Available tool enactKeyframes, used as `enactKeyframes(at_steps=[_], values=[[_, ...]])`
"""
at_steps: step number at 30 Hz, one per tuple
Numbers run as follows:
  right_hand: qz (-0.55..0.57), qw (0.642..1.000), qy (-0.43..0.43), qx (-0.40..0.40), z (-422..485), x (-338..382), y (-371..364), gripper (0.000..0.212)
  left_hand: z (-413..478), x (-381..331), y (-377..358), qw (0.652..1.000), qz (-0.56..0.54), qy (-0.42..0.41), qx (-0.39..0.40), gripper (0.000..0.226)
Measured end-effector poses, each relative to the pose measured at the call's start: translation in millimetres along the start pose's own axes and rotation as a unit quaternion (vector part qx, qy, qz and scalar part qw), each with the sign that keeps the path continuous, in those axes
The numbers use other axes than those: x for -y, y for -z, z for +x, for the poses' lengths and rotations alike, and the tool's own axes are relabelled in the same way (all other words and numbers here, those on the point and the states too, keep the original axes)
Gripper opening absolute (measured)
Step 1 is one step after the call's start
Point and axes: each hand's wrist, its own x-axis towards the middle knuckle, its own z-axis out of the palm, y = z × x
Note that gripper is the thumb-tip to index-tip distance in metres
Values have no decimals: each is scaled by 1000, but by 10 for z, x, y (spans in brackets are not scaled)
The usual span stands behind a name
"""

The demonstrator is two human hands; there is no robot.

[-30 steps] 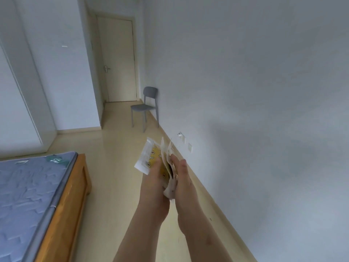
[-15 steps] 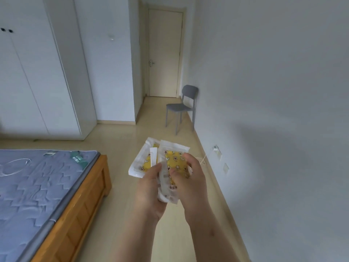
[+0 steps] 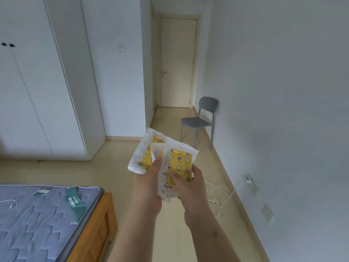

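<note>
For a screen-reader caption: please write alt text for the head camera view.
Two hands hold a fan of clear plastic packets with yellow star-and-moon print: the left hand grips the rear ones, the right hand pinches the front one. Around: a bed, grey chair, white wardrobe and closed door.

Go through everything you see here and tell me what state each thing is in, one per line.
Packets, fanned out, held by both hands.
Left hand, grips them.
Right hand, pinches them.
Door, shut.
Wardrobe, shut.
Chair, empty, by the wall.
Charger, plugged in, cable on floor.
</note>
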Motion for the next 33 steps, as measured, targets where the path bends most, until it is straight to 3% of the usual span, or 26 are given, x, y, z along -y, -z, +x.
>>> enactKeyframes(at_steps=[2, 7, 12, 20, 26, 33], values=[[7, 1000, -14, -12, 377, -80, -141, 28, 348, -32, 24, 1000, 5, 0, -13, 36], [25, 998, -58, -15, 1377, -255, -484, 28, 1240, -156, 135, 990, -103, 47, -80, 51], [37, 996, -76, 18, 2566, -340, -794, 28, 2374, -173, 75, 980, -87, 71, -163, 29], [13, 991, -95, 96, 4554, -282, -1545, 20, 4257, -428, 30, 982, -39, 17, -182, 23], [21, 979, -134, 155, 5448, -489, -2385, 18, 5365, -679, 663, 976, 17, -22, -214, 17], [21, 975, -145, 169, 6528, -715, -3757, 19, 6744, -1337, 1427, 975, 101, -60, -190, 33]])
